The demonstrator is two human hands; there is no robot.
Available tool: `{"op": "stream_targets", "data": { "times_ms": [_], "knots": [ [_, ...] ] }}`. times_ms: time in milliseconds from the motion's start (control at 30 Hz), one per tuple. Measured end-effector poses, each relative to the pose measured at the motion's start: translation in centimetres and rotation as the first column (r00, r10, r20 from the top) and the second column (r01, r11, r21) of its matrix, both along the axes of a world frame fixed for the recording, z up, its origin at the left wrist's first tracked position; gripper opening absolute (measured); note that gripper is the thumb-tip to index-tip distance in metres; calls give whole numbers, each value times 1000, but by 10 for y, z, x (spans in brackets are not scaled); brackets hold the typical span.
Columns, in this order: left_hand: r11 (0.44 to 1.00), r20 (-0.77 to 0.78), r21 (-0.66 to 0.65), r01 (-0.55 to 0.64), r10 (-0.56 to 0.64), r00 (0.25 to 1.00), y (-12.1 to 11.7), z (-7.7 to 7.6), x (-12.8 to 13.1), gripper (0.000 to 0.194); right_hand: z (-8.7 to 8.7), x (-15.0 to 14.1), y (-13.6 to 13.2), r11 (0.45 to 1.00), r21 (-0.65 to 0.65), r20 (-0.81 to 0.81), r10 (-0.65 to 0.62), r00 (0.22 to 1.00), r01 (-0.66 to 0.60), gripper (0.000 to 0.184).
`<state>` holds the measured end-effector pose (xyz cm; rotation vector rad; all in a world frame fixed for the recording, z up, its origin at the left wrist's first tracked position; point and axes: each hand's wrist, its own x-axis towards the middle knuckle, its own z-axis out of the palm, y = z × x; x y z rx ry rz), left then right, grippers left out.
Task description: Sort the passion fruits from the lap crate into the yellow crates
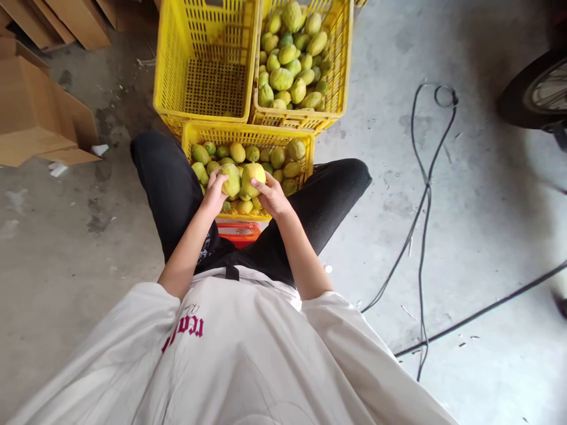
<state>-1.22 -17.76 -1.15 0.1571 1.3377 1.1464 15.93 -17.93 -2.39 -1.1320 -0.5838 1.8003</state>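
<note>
My left hand (pixel 215 190) is closed around a green-yellow lemon (pixel 231 179). Right beside it, my right hand (pixel 271 195) grips a yellower lemon (pixel 253 179), its thumb lying across the near side. Both fruits are held close together above a yellow plastic crate (pixel 186 141) that stands between my knees. Many more green and yellow lemons (pixel 237 152) lie inside that crate, partly hidden by my hands.
Behind stand two more yellow crates: the right one (pixel 345 71) holds a heap of lemons, the left one (pixel 166 71) shows its slatted floor. Cardboard boxes (pixel 44 112) are at left. A black cable (pixel 427 189) crosses the floor at right, near a wheel (pixel 527 88). Something red (pixel 239 232) sits below the near crate.
</note>
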Motion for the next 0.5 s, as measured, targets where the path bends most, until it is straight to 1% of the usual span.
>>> {"op": "stream_targets", "data": {
  "times_ms": [67,100,167,267,333,400,500],
  "knots": [
    [998,14,50,46,-47,999,-1,2,0,24,-1,-3,-2,999,-36,8,13,1000,-12,51],
    [995,13,68,76,-77,997,-2,3,0,23,-2,-4,-3,999,-49,13,3,1000,-3,53],
    [989,-5,85,120,-120,993,-2,2,0,24,-3,-5,-4,997,-72,24,-27,999,28,61],
    [990,-34,85,110,-107,994,-3,-1,0,31,-7,-6,-6,993,-112,38,-34,999,38,76],
    [992,-45,97,82,-78,996,-4,-5,0,36,-8,-6,-6,991,-129,38,-20,999,25,79],
    [992,-52,107,70,-65,997,-4,-7,0,40,-8,-6,-5,992,-123,34,-8,999,12,75],
    [992,-70,72,99,-94,993,-5,-7,-1,46,-7,-5,-2,993,-118,28,-5,1000,8,57]
  ]
}}
